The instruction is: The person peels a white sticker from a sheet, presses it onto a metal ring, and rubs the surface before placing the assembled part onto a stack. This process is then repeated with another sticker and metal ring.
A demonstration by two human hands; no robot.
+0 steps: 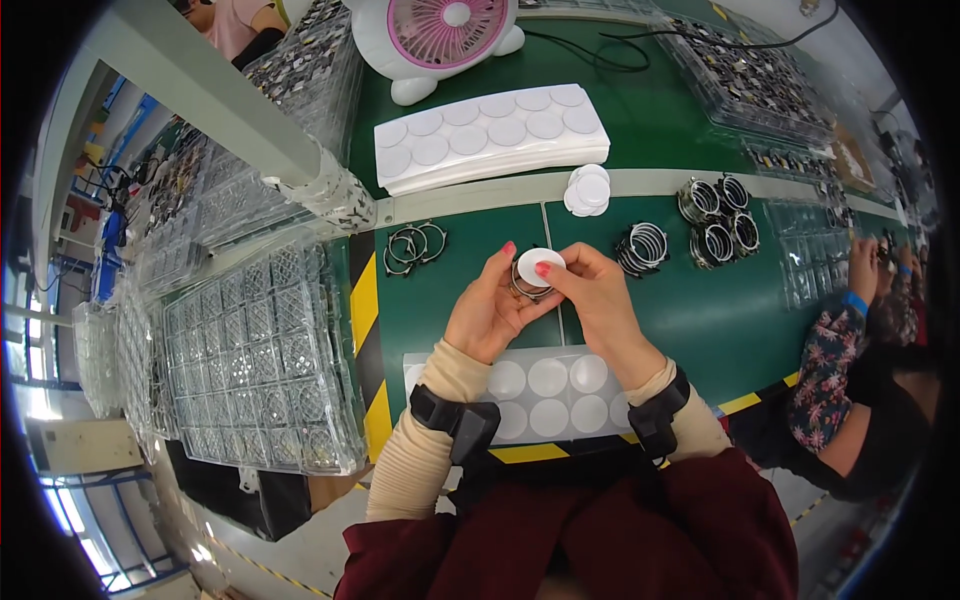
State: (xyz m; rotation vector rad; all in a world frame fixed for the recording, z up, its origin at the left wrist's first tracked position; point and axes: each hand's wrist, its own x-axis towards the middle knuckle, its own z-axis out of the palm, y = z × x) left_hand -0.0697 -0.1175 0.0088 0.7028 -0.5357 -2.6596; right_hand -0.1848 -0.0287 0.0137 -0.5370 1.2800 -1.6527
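Observation:
My left hand (pixel 482 318) holds a thin round metal ring (pixel 527 292) with its fingers curled beneath it. Over that ring lies a round white disc (pixel 536 258), pinched by my right hand (pixel 603 305), whose thumb presses on its face. Whether the disc touches the ring is hard to see. Below my hands lies a translucent sheet of round white discs (pixel 549 417), partly covered by my wrists. Several loose metal rings (pixel 412 248) rest left of my hands. To the right stand a stack of rings (pixel 643 250) and several more ring stacks (pixel 712 243).
Ahead, a small pile of white discs (pixel 588 190) sits beside a thick stack of disc sheets (pixel 492 135). Behind it stands a white and pink fan (pixel 450 35). Clear plastic trays (pixel 262 355) are piled at left, near a metal post (pixel 215 100). A co-worker's arm (pixel 835 350) is at right.

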